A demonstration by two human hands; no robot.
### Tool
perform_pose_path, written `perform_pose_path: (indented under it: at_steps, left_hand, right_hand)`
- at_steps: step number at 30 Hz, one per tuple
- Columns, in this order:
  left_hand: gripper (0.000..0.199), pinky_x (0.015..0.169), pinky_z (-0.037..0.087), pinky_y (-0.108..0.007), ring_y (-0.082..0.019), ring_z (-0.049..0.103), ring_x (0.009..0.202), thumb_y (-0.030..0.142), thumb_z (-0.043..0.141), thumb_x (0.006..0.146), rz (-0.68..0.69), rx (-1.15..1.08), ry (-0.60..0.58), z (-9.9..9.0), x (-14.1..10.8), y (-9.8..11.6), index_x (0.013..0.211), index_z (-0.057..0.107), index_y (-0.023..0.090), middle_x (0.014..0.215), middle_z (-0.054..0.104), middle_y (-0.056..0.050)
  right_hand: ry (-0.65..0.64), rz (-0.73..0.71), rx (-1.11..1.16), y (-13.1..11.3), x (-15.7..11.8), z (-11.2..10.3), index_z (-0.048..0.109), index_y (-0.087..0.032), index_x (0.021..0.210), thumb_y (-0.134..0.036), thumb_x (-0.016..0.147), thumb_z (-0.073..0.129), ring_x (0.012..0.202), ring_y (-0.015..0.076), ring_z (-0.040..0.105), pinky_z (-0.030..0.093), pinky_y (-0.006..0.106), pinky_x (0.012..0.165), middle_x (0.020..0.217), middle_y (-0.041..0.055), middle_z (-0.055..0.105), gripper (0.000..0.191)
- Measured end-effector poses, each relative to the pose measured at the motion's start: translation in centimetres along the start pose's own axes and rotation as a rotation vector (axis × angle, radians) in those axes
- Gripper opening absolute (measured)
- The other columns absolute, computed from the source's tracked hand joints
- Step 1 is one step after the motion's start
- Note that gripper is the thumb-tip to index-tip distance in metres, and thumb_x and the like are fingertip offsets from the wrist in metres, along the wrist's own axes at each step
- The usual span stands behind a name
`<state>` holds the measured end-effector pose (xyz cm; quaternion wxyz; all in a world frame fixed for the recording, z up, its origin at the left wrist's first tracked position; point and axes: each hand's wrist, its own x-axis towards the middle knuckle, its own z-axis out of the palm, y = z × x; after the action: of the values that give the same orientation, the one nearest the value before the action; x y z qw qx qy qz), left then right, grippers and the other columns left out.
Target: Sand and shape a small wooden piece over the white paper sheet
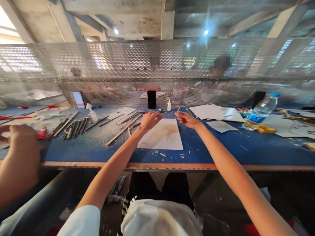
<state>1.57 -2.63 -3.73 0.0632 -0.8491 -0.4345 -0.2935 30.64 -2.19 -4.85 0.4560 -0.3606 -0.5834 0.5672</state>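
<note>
The left hand (151, 120) and right hand (188, 119) hang just above the bench (246, 149), and their fingers (160, 114) curl loosely, tips facing each other across a narrow gap. Nothing held is clearly visible, and at this size I cannot tell whether they pinch something thin. Directly beneath the fingers lies a stained paper sheet (159, 136), with wood shavings (157, 152) scattered nearer the bench edge. Left of the fingers, a long stick (123, 129) touches the sheet's corner, and a bundle of cut sticks (75, 127) lies farther out. Right of the fingers are loose papers (211, 111), then a water bottle (261, 111). Far to the left, another person's hand (22, 137) enters the frame, cut off by the edge, its contents hidden. Straight ahead of the fingers stand a phone (152, 99) and a small white bottle (169, 105). Beyond them, a perforated metal screen (157, 72) blurs the people behind it.
</note>
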Motion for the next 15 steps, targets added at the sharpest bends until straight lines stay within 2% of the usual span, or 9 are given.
perform_pose_path:
  at_steps: [5,12,15]
  left_hand:
    - [0.027,0.078,0.052,-0.03,-0.025,0.069,0.102,0.045,0.072,0.109,0.146,-0.06,0.025,0.6,0.0,0.7,0.099,0.077,0.02,0.097,0.079,-0.006]
    - [0.026,0.078,0.051,-0.03,-0.026,0.066,0.106,0.046,0.075,0.107,0.176,-0.045,-0.017,0.5,0.0,1.4,0.101,0.077,0.021,0.098,0.078,-0.006]
    - [0.026,0.078,0.051,-0.029,-0.025,0.066,0.106,0.046,0.073,0.108,0.198,-0.038,-0.032,0.2,-0.1,1.6,0.101,0.077,0.022,0.097,0.078,-0.006]
  right_hand:
    - [-0.06,0.046,-0.127,0.2,0.0,0.7,0.079,-0.024,0.108,-0.05,0.073,0.095,0.065,0.0119,0.035,0.027,0.029,0.057,0.079,-0.003,0.055,0.046]
    - [-0.107,0.107,-0.278,0.2,-0.1,2.0,0.084,-0.023,0.105,-0.057,0.07,0.096,0.076,0.0137,0.048,0.033,0.026,0.06,0.097,0.0051,0.073,0.05]
    - [-0.122,0.101,-0.309,0.3,0.0,2.4,0.084,-0.023,0.104,-0.06,0.072,0.094,0.073,0.0128,0.045,0.032,0.027,0.06,0.094,0.0045,0.072,0.05]
